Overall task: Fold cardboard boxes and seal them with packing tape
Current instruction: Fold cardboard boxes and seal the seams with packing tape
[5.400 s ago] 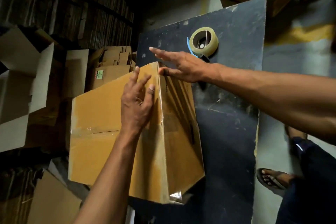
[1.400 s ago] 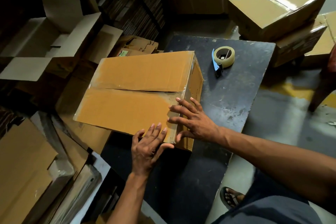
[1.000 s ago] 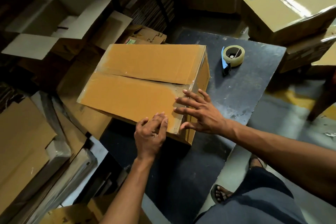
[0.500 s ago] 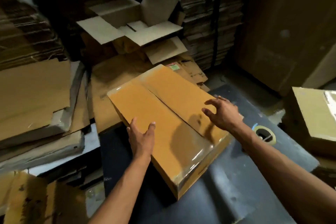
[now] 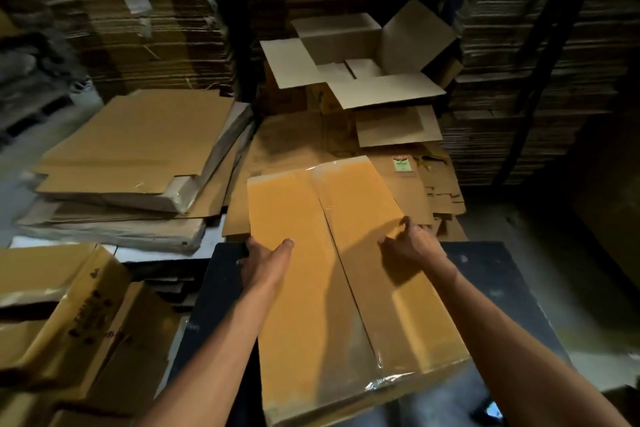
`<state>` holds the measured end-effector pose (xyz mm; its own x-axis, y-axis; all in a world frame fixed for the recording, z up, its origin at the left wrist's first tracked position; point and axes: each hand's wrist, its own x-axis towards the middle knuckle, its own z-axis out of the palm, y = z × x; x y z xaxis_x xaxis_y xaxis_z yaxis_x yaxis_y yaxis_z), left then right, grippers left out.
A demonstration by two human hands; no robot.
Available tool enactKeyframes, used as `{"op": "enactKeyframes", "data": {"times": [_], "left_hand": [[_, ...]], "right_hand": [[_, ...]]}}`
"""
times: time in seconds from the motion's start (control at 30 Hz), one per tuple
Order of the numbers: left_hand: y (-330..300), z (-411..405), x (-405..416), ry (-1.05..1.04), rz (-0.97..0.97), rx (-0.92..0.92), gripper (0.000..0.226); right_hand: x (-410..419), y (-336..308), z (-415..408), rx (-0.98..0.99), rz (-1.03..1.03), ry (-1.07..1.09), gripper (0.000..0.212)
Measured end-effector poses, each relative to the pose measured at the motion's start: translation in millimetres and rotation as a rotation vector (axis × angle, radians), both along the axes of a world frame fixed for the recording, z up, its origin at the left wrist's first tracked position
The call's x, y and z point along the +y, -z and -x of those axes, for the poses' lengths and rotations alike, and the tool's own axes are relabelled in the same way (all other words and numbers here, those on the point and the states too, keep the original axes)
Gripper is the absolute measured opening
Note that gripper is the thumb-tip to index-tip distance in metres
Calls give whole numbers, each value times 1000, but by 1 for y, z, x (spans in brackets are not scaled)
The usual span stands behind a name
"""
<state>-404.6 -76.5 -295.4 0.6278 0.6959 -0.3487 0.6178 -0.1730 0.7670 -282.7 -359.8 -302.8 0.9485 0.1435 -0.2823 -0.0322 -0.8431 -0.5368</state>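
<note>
Stacks of flat cardboard fill the left and far side; one open box stands beyond, flaps spread. One dark table carries one taped box, reaching from its near edge out past its far edge. Your left hand grips the box's left edge, thumb on top. Your right hand grips the right edge, fingers curled. Judged light, stiff, hollow; the clear tape looks slick, so take opposite edges on bare cardboard. Two hands, one sealed box.
</note>
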Motion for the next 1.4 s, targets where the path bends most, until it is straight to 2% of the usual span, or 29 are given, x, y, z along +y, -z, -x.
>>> {"op": "enactKeyframes", "data": {"times": [0.13, 0.23, 0.3, 0.5, 0.63, 0.77, 1.0, 1.13, 1.23, 1.4], "left_hand": [[-6, 7, -15, -34, 22, -34, 67], [-19, 12, -25, -2, -141, 2, 64], [-39, 13, -30, 60, -236, -26, 64], [-111, 20, -37, 270, -353, -195, 45], [-141, 26, -69, 422, -379, -215, 46], [-164, 23, -141, 634, -346, -361, 40], [-168, 49, -297, 952, -75, -587, 47], [-173, 69, -387, 1107, -32, -609, 37], [-172, 86, -460, 1219, 27, -611, 39], [-157, 121, -604, 1403, 162, -545, 27]], "right_hand": [[5, 0, 18, 10, -71, 114, 77], [-3, -14, 29, -22, -129, 131, 65], [-15, -30, 39, -59, -173, 133, 55], [-51, -89, 81, -183, -199, 205, 54], [-92, -127, 143, -296, -290, 387, 41], [-161, -162, 220, -513, -236, 626, 29], [-281, -195, 332, -628, -90, 931, 23], [-348, -198, 390, -658, -60, 1058, 25], [-404, -195, 430, -651, -45, 1148, 24], [-531, -177, 484, -607, 58, 1262, 24]]}}
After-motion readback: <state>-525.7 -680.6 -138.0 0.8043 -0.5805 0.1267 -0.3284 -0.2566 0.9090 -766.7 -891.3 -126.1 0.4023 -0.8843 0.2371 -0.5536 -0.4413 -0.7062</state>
